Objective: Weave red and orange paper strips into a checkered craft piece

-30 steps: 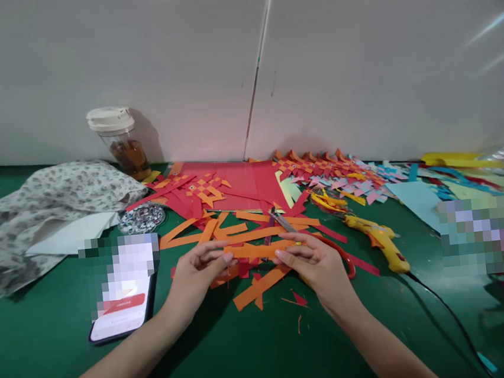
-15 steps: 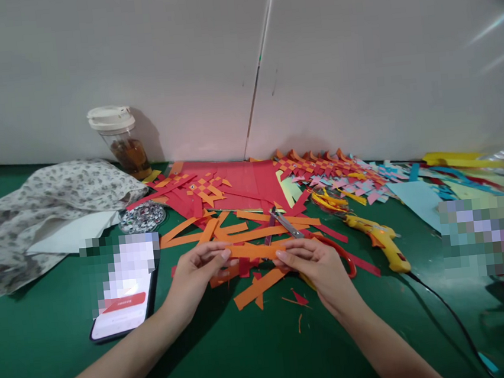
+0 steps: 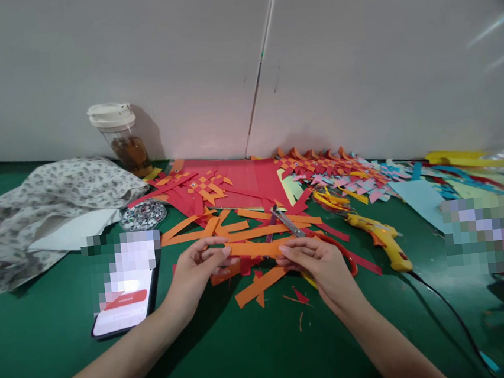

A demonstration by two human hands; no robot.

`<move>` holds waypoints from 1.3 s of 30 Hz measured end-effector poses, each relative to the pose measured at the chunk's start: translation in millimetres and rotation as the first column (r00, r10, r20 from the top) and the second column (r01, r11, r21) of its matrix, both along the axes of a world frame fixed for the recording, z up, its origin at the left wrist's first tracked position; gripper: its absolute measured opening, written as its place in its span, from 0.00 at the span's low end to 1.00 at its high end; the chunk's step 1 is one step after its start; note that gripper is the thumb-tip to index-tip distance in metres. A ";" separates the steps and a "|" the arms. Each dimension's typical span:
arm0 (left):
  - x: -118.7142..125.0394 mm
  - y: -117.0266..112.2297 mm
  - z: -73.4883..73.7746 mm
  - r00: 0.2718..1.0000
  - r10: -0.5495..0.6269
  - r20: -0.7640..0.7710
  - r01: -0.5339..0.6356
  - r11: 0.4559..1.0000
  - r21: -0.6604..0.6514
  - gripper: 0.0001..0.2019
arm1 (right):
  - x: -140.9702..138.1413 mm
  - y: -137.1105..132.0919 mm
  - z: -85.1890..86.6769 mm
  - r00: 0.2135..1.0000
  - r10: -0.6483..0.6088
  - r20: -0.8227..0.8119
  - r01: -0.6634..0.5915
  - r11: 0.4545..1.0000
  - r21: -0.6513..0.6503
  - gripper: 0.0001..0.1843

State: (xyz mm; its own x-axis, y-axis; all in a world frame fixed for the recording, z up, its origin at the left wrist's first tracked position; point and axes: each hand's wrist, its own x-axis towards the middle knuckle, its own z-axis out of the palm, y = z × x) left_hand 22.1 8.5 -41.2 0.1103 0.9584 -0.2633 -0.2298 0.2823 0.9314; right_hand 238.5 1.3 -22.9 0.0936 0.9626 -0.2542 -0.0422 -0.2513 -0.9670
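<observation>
An orange paper strip [image 3: 254, 249] is stretched level between my two hands, above the green table. My left hand [image 3: 201, 269] pinches its left end between thumb and fingers. At the other end, my right hand [image 3: 315, 261] pinches it the same way. Beneath and behind lie loose orange strips [image 3: 261, 287] and red scraps [image 3: 302, 295]. Scissors [image 3: 290, 223] with orange-red handles rest just beyond my right hand, which partly covers them. Farther back, a woven orange-and-yellow paper fish [image 3: 207, 186] lies on red paper [image 3: 237, 175].
A phone [image 3: 126, 296] lies left of my hands, near a patterned cloth [image 3: 56, 190] and a lidded cup [image 3: 125, 142]. To the right is a yellow glue gun [image 3: 384, 238] with a black cord. Several woven paper pieces [image 3: 330, 166] line the wall [image 3: 155, 61].
Both hands keep their pinch on the orange strip, nearly still. The right thumb sits slightly differently on its end, and the whole view has shifted a little.
</observation>
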 end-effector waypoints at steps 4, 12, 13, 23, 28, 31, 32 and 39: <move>0.0 -0.2 0.5 1.000 0.005 -0.015 -0.005 1.000 0.000 0.14 | 0.0 0.3 0.6 1.000 -0.010 0.008 0.010 1.000 0.000 0.14; 1.2 0.0 0.7 0.999 0.004 -0.036 -0.004 1.000 -0.005 0.12 | -1.8 -1.0 -0.9 0.999 0.041 0.031 -0.042 0.999 0.024 0.17; 1.3 -0.1 0.5 0.999 0.002 -0.043 -0.002 1.000 -0.001 0.12 | -2.1 -1.2 -1.6 0.999 0.040 0.035 -0.041 0.999 0.030 0.17; 2.1 -0.3 3.6 0.999 -0.009 -0.031 0.008 1.000 -0.020 0.12 | -2.8 -0.8 -3.4 0.999 0.019 0.036 -0.020 0.999 0.030 0.15; 1.8 -0.6 1.9 0.999 -0.003 -0.038 0.003 1.000 -0.011 0.11 | -1.8 -1.7 -2.8 0.999 0.009 0.040 -0.011 0.999 0.035 0.14; 1.5 -0.5 0.8 0.999 -0.007 -0.037 0.006 1.000 -0.006 0.12 | -1.6 -1.7 -2.7 0.999 0.015 0.031 -0.016 0.999 0.036 0.14; 1.6 -0.4 0.7 1.000 -0.008 -0.030 0.008 1.000 -0.007 0.12 | -1.6 -1.6 -2.7 0.999 0.017 0.027 -0.018 0.999 0.035 0.13; 2.6 -0.6 4.2 1.000 -0.008 -0.001 0.008 0.999 -0.031 0.12 | -2.5 -0.9 -2.3 1.000 0.025 0.001 -0.025 0.999 0.031 0.14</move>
